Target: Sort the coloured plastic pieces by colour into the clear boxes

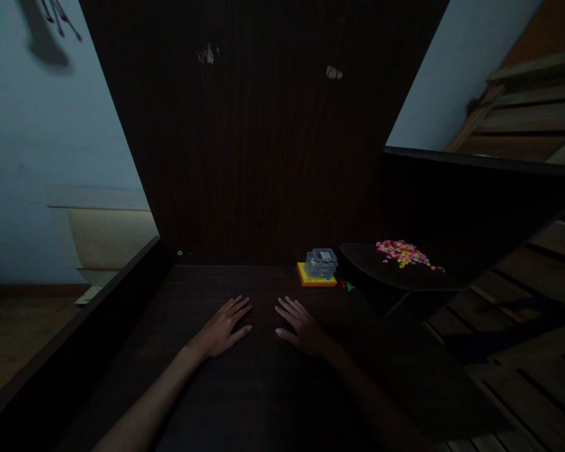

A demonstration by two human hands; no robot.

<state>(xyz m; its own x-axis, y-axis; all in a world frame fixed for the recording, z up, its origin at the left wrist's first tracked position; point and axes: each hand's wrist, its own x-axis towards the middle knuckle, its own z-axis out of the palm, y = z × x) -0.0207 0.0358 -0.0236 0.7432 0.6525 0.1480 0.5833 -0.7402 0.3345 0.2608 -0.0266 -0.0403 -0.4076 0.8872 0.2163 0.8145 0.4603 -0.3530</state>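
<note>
My left hand (223, 328) lies palm down on the dark wooden desktop (226, 389), its fingers spread and nothing in it. Opposite it, my right hand (302, 328) rests flat on the same surface, fingers apart and also without anything. A gap of bare wood separates the two thumbs. Just beyond my right hand sits a yellow box (316, 282), with a stack of small clear plastic cases (322, 263) on top. Beside the box are a small green piece (349, 287) and a dark red one, too small to name.
On a raised corner shelf (362, 258) at the right lies a heap of small pink, yellow and orange pieces (402, 252). A tall dark panel (273, 138) closes off the back. Low side boards (75, 333) edge the desk. Wooden slats (532, 119) stand at far right.
</note>
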